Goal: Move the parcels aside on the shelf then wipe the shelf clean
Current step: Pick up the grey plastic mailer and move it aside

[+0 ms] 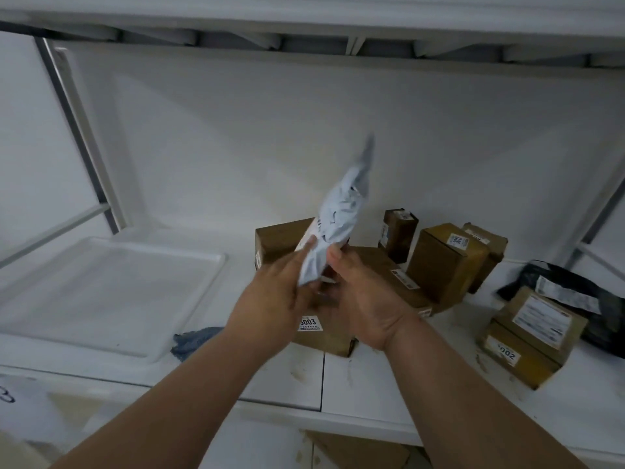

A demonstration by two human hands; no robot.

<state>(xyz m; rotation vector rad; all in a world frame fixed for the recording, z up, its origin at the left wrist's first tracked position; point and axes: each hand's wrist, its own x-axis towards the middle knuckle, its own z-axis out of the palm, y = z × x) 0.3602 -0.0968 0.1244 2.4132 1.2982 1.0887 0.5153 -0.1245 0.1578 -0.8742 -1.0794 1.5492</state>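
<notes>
Both hands hold a light grey plastic mailer parcel [338,214] upright above the white shelf [372,377]. My left hand [270,299] grips its lower left edge, and my right hand [362,299] pinches its lower right side with the thumb on top. Under my hands lies a brown box labelled 5003 [324,336]. Several more brown cardboard boxes [446,262] stand behind and to the right, and a stack labelled 5002 [527,340] sits at the right. A blue cloth [192,340] lies crumpled on the shelf beside my left forearm.
A white tray [111,292] lies on the left part of the shelf. A black plastic parcel [568,292] rests at the far right behind the stack. Another shelf board [304,15] runs overhead. A metal upright [81,137] stands at the back left.
</notes>
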